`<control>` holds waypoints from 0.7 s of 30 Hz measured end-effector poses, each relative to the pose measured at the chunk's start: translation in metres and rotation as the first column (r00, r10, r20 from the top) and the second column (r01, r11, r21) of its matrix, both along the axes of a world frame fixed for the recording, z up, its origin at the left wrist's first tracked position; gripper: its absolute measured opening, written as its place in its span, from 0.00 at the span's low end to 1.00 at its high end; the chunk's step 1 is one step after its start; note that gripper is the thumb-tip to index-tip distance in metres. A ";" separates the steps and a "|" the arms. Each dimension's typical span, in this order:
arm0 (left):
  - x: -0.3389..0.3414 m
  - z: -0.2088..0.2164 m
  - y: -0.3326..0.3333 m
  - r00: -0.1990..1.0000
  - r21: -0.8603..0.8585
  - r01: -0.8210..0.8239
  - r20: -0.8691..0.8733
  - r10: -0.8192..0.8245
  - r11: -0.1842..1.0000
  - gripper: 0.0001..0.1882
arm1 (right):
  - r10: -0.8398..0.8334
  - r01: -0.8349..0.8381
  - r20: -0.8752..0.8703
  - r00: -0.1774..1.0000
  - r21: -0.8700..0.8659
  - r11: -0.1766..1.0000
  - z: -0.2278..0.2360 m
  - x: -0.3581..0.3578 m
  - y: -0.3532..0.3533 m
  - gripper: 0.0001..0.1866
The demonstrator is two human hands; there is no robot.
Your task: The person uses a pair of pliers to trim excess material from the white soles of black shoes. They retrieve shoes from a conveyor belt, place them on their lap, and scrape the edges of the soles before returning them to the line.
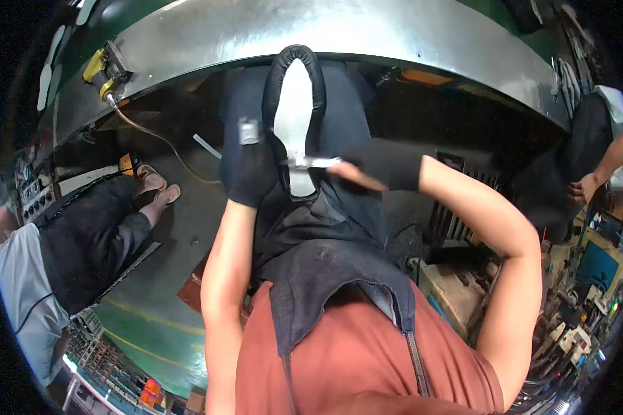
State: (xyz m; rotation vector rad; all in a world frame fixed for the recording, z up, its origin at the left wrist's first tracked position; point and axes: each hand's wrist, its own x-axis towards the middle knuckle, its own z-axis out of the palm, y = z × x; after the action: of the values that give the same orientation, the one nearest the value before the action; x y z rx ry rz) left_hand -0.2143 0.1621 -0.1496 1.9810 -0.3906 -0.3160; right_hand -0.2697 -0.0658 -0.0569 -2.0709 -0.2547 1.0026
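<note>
A black shoe (269, 90) lies sole side up along my lap, toe pointing away, with a white insole board (294, 104) facing me. My right hand (374, 169), in a black glove with bare fingertips, grips a slim silver hand tool (318, 162). The tool's tip reaches the board near the heel end; blur hides its exact kind. My left hand (251, 173), also black-gloved, is at the shoe's left side. Its fingers are lost in dark blur. A small whitish block-shaped thing (248, 131) shows just beyond that glove; whether I hold it cannot be told.
A curved metal bench (256, 31) runs across in front of my knees. On its left part rests a yellow power tool (102, 72) with a hose (156, 131) hanging down. One person (83, 235) sits at left, another (588, 159) at far right. Machinery (567, 332) stands at lower right.
</note>
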 end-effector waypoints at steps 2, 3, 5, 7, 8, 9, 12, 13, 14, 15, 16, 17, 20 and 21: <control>0.003 0.041 -0.026 0.855 -0.287 -0.183 -0.518 0.008 0.940 0.24 | -0.248 0.243 0.079 0.966 0.071 0.967 -0.017 -0.018 -0.024 0.25; 0.004 0.032 -0.032 0.813 -0.387 -0.298 -0.582 0.020 0.872 0.24 | -0.242 0.246 -0.064 0.968 0.058 0.968 0.005 -0.005 -0.024 0.25; 0.009 0.035 -0.033 0.720 -0.527 -0.365 -0.683 -0.126 0.768 0.24 | -0.130 0.139 -0.074 0.989 0.137 0.981 0.007 0.016 -0.032 0.27; 0.006 0.048 -0.033 0.794 -0.379 -0.172 -0.600 -0.100 0.909 0.23 | -0.181 0.207 -0.251 0.951 0.081 0.975 0.018 0.026 -0.030 0.28; 0.009 0.051 -0.032 0.835 -0.289 -0.097 -0.545 -0.080 0.952 0.23 | -0.230 0.267 -0.332 0.915 0.068 0.961 0.025 0.031 -0.024 0.28; 0.013 0.032 -0.029 0.804 -0.484 -0.129 -0.562 -0.194 0.866 0.23 | -0.287 0.341 -0.365 0.886 0.093 0.936 0.023 0.026 -0.018 0.27; 0.010 0.002 -0.036 0.796 -0.566 -0.272 -0.587 -0.149 0.779 0.25 | 0.226 0.089 0.646 0.729 -0.417 0.905 0.022 -0.005 0.007 0.16; 0.004 -0.007 -0.037 0.738 -0.529 -0.313 -0.658 -0.148 0.789 0.29 | 0.292 0.086 0.762 0.578 -0.413 0.907 0.017 -0.001 -0.006 0.15; 0.004 -0.012 -0.038 0.748 -0.489 -0.290 -0.652 -0.124 0.822 0.28 | 0.334 0.086 0.847 0.414 -0.401 0.912 0.015 0.003 -0.015 0.15; 0.006 -0.018 -0.039 0.759 -0.447 -0.268 -0.644 -0.099 0.854 0.28 | 0.267 0.147 0.879 0.395 -0.348 0.926 0.013 0.003 -0.018 0.16; -0.001 -0.022 -0.039 0.665 -0.460 -0.350 -0.736 -0.129 0.816 0.30 | 0.177 0.112 0.813 0.555 -0.284 0.952 0.012 0.000 -0.018 0.16; -0.001 0.002 -0.044 0.562 -0.456 -0.438 -0.812 -0.161 0.774 0.33 | 0.090 0.097 0.714 0.694 -0.217 0.971 0.019 -0.003 -0.015 0.15; 0.001 -0.047 -0.022 0.525 -0.696 -0.371 -0.703 -0.480 0.615 0.27 | -0.289 0.313 -0.159 0.944 0.151 0.938 0.024 -0.001 -0.016 0.21; -0.001 -0.019 -0.032 0.606 -0.540 -0.403 -0.763 -0.227 0.739 0.27 | -0.442 0.528 -0.398 0.804 0.134 0.839 0.024 -0.006 -0.008 0.22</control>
State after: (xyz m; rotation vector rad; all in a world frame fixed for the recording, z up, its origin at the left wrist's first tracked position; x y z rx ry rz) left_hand -0.2154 0.1303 -0.1684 0.9498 0.1994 -0.8285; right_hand -0.2758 -0.0742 -0.0324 -1.5756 0.3254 0.9387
